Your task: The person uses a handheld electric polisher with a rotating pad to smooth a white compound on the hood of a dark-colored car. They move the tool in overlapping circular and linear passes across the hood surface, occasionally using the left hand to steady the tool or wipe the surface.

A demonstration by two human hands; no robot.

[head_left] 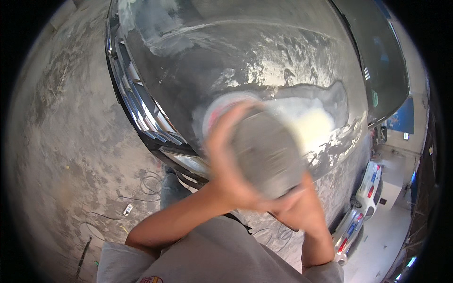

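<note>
A round, dark grey disc (266, 153), which looks like the pad of a sander, is held up over a car's bonnet (207, 61) with its flat face toward me. My left hand (226, 165) curls around its left edge, smeared by motion. At the disc's lower right, my right hand (297, 207) grips what looks like the same tool, beside a dark part under the fingers. Behind my left fingers shows a pale round thing with red on it (222, 108); its kind is unclear. The bonnet carries dull grey sanded areas and a whitish-yellow filler patch (314, 125).
The chrome grille (141, 106) and a headlight (184, 160) line the car's left edge. The windscreen (377, 61) is at upper right. Cables (151, 184) and a white power strip (128, 209) lie on the concrete floor. White cars (368, 188) stand at the right.
</note>
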